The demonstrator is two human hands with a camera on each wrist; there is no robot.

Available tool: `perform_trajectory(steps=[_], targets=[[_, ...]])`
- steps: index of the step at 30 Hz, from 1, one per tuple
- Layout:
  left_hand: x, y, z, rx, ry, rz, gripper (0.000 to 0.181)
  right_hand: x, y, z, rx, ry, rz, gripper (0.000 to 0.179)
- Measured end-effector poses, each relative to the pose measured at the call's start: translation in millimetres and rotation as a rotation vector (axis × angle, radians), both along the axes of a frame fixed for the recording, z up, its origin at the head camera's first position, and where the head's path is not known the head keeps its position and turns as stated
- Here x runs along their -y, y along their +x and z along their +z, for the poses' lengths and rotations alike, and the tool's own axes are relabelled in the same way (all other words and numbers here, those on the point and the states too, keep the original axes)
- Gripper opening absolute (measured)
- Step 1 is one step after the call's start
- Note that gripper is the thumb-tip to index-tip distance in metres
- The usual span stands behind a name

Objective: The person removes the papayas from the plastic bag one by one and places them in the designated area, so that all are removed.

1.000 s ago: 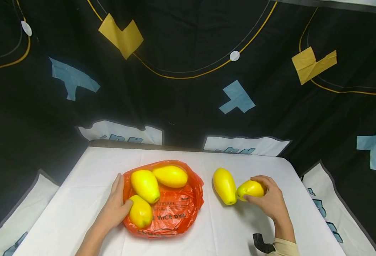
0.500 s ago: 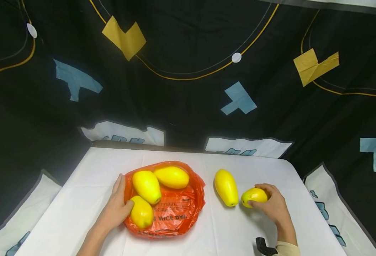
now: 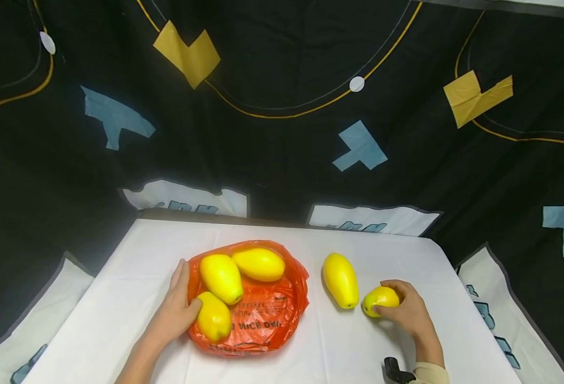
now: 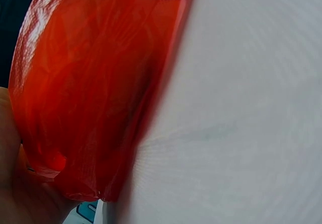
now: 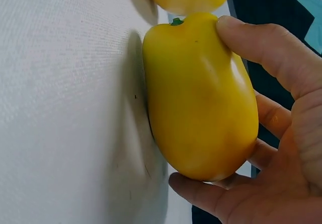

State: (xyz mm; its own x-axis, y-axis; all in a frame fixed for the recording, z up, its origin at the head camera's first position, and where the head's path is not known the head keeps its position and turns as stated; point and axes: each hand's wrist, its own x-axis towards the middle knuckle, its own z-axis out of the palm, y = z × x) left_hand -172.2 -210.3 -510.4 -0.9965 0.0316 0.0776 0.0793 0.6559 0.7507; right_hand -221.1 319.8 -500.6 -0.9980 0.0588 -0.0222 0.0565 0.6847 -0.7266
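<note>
On the left of the head view lies a red plastic bag, its mouth spread wide, with printed lettering. Several yellow mangoes lie in it. My left hand holds the bag's left edge, the thumb beside the nearest mango; the left wrist view shows the bag's side and part of the hand. To the right, my right hand grips a yellow mango between thumb and fingers, low over the table. Another mango lies just left of it, apart from it.
The white-covered table carries everything. Behind it hangs a black cloth with yellow and blue patches. A black curved piece sits by the right wrist.
My right hand has moved the mango slightly right and toward me, opening a gap from the other loose mango. My left hand stays at the bag; the head view shifts slightly.
</note>
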Motion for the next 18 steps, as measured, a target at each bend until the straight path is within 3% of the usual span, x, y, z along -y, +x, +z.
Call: perform_trajectory(steps=[10, 18], targets=[[0.0, 1.3, -2.0, 0.006, 0.010, -0.004, 0.087, 3.6, 0.5, 4.1, 0.056, -0.019, 0.009, 0.071], [-0.7, -0.3, 0.0, 0.007, 0.002, 0.003, 0.087, 5.5, 0.0, 13.2, -0.073, 0.024, -0.029, 0.075]])
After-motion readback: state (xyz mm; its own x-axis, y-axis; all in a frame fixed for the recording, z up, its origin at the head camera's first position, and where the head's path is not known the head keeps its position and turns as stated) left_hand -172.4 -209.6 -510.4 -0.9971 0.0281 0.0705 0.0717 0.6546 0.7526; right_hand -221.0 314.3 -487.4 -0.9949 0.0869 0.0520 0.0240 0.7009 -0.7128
